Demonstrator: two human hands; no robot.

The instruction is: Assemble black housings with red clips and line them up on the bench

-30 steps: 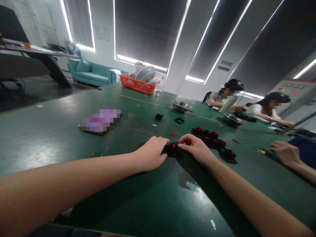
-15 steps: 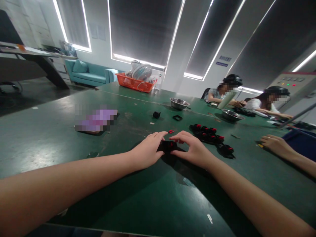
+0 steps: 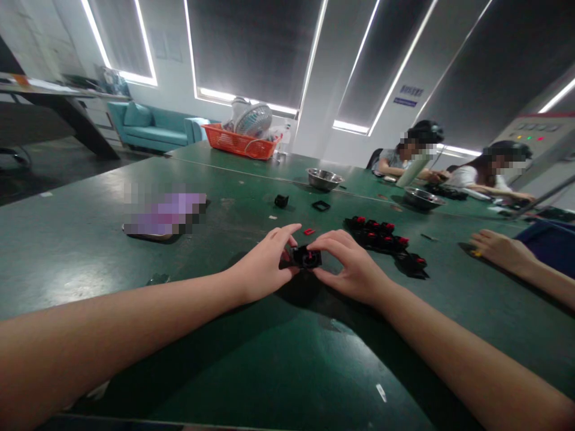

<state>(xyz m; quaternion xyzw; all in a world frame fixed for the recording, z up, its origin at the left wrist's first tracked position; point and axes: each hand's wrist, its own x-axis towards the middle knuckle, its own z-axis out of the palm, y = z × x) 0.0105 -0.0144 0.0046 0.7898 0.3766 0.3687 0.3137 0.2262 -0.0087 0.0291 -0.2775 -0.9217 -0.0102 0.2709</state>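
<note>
A small black part with red inserts (image 3: 306,257) is held just above the green table (image 3: 251,365), between both of my hands. My left hand (image 3: 265,263) pinches its left end, index finger stretched over the top. On the other end my right hand (image 3: 348,266) is curled round it. A row of similar black and red parts (image 3: 381,236) lies just beyond my right hand. One loose red piece (image 3: 309,231) rests behind the held part.
Two black pieces (image 3: 281,201) (image 3: 320,205) lie farther back, with a steel bowl (image 3: 324,178), an orange basket (image 3: 241,144) holding a fan, and a blurred purple object (image 3: 162,212) at left. Another person's hand (image 3: 501,250) rests at right; two people sit at the far side.
The black part has been lifted and turned between my fingers so its red inside faces me. My hands have drawn slightly closer to me, and the view has tilted.
</note>
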